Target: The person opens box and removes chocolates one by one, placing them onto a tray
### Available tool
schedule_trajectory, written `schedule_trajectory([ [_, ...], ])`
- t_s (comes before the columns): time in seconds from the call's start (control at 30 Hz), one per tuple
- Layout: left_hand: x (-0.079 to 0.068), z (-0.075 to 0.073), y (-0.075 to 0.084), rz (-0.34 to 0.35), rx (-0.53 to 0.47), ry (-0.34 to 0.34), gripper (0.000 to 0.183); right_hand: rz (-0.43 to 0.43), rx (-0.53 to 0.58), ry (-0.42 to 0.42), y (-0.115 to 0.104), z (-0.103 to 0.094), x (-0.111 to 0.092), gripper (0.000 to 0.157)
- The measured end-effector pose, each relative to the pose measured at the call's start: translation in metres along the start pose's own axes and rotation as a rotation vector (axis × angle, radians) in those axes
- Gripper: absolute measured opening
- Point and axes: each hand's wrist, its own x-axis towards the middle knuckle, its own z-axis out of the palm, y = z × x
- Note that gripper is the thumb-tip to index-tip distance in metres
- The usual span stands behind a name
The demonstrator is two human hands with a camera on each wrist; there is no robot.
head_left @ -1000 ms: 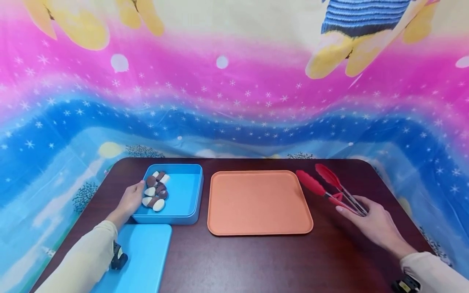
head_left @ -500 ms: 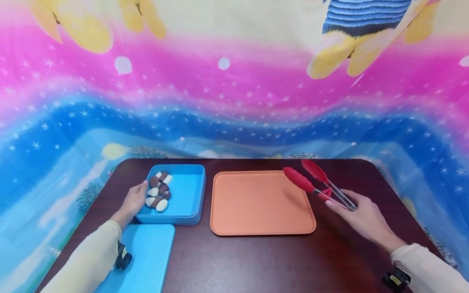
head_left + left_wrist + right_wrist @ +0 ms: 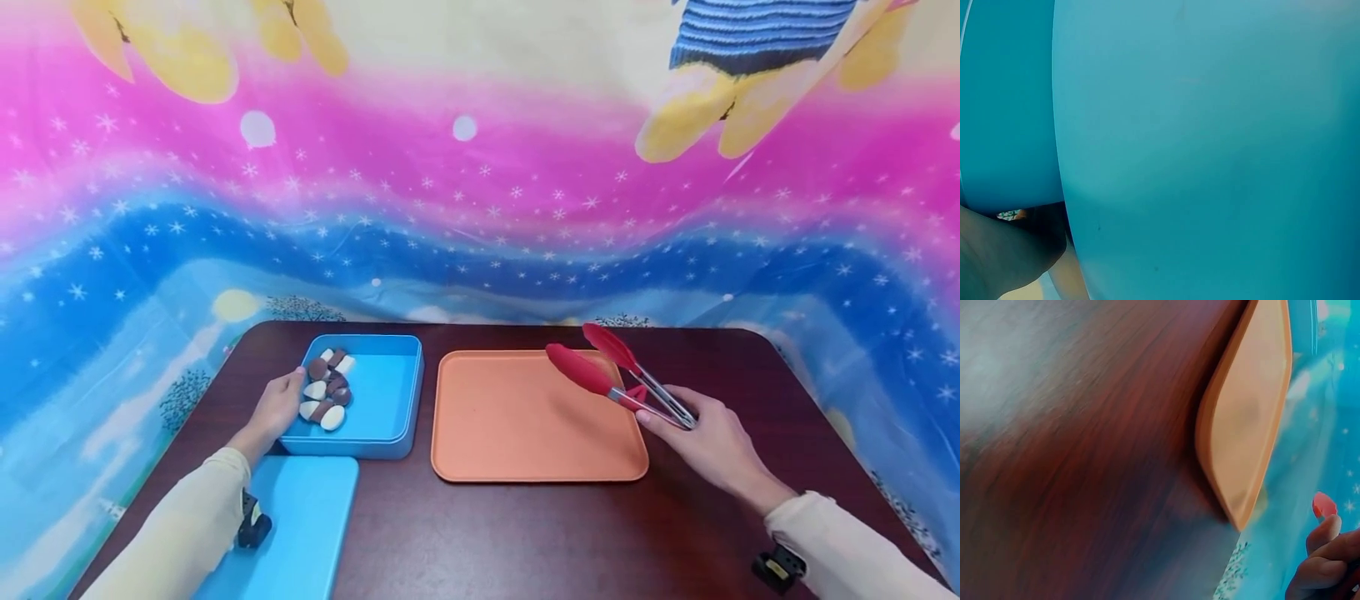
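Note:
My left hand (image 3: pixel 274 410) grips the left side of a square blue box (image 3: pixel 386 392), thumb up at the rim. Inside, along the box's left half, lie several small brown and white pieces (image 3: pixel 333 417) that look like chocolates. Up close in the left wrist view are a blue wall (image 3: pixel 1010 112) and part of the hand (image 3: pixel 1007 256). My right hand (image 3: pixel 712 437) holds red-tipped metal tongs (image 3: pixel 581 372) with their ends spread apart and nothing between them. These tips hang above the back right part of an orange tray (image 3: pixel 502 437).
A flat blue lid (image 3: pixel 307 517) lies in front of the box, under my left forearm. Dark brown table (image 3: pixel 480 542) surrounds the box and tray. Behind the table's back edge hangs a patterned cloth (image 3: pixel 450 200).
My right hand has carried the tongs leftward, from beside the tray to above its right part. My left hand keeps its place on the box.

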Motion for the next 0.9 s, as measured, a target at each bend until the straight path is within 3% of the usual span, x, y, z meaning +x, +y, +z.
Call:
schedule_trajectory([
  [0.63,0.003,0.001,0.002,0.014,-0.004,0.019,0.074,-0.01,0.012,-0.1,-0.04,0.031,0.009,0.098],
  [0.9,0.003,0.0,-0.001,0.002,-0.003,0.007,0.076,-0.052,0.023,-0.106,-0.058,0.047,0.014,0.094],
])
